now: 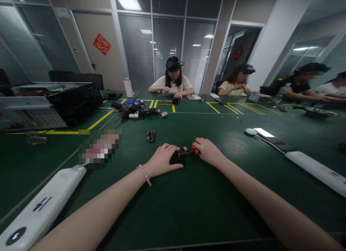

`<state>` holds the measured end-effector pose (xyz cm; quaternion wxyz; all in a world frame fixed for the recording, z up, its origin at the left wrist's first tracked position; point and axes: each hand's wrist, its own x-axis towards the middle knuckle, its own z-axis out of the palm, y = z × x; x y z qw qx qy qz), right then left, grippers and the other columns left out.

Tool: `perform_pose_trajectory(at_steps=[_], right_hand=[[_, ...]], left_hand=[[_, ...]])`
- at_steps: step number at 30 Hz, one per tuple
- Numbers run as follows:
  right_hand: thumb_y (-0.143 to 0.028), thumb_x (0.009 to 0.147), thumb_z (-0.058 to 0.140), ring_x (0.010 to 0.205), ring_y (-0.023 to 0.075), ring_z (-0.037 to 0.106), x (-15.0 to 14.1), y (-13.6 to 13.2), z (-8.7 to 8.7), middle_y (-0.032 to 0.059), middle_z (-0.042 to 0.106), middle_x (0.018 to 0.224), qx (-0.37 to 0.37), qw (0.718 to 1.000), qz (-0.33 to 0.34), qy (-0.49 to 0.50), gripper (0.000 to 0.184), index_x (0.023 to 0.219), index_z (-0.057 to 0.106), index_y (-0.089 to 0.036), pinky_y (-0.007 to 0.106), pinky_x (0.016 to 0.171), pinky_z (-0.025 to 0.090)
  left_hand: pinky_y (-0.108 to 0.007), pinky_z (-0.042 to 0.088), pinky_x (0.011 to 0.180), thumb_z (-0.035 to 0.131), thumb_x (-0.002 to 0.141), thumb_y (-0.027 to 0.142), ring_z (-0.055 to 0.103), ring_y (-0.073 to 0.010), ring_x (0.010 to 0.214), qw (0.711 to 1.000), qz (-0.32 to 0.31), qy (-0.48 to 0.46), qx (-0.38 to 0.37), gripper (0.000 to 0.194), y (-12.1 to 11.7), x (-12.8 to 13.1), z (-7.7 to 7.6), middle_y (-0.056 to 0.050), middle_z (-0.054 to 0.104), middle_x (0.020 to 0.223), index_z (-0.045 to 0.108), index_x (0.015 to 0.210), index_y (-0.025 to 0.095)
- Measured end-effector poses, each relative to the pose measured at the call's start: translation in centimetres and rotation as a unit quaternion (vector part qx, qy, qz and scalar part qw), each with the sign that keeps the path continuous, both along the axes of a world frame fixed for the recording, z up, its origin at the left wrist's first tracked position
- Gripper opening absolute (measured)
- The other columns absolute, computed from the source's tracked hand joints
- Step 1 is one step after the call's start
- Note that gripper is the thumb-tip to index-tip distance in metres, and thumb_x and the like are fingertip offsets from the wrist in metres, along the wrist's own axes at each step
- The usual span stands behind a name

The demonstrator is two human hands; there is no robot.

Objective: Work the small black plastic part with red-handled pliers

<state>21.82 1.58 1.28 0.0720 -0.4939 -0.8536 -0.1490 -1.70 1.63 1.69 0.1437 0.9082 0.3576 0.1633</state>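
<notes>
Taking the black part (176, 158) as the clock's centre, with twelve pointing away from the wearer, the left grip (162, 159) lies at nine o'clock, fingers over the far side and thumb along the near side, closed around that part low over the green counter (173, 207); the right grip (208, 152) lies at three o'clock, curled tight on the red handles of the pliers (195, 150); their dark nose points toward nine and reaches the black part, though whether it bites on it I cannot tell; a beaded bracelet (145, 175) circles the left wrist.

Farther out, a small dark piece (150, 136) sits alone near ten-thirty; a heap of cables (135, 109) lies well beyond it toward eleven; a white device (43, 207) lies at eight, a second white device (316, 171) between three and four, a cord running from the latter's side toward a lit screen (265, 132) near two-thirty; an open computer case (72, 105) stands at ten; a pink bottle (128, 88) rises at eleven; a co-worker (173, 83) bends over wires at twelve.
</notes>
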Motion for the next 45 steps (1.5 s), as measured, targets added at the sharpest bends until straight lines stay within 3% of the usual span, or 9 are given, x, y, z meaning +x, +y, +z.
perform_pose_trajectory(at_steps=[45], right_hand=[[-0.007,0.067,0.050,0.084,0.0189,0.049,-0.34,-0.29,0.12,0.0091,0.054,0.094,0.017,0.999,-0.021,-0.020,0.026,0.091,0.057,-0.014,0.030,0.073,0.038]], left_hand=[[-0.040,0.035,0.087,0.050,0.072,0.059,0.039,-0.0261,0.109,1.000,-0.002,0.004,-0.004,0.059,-0.09,-0.07,0.13,-0.005,0.047,0.120,0.041,0.119,0.024]])
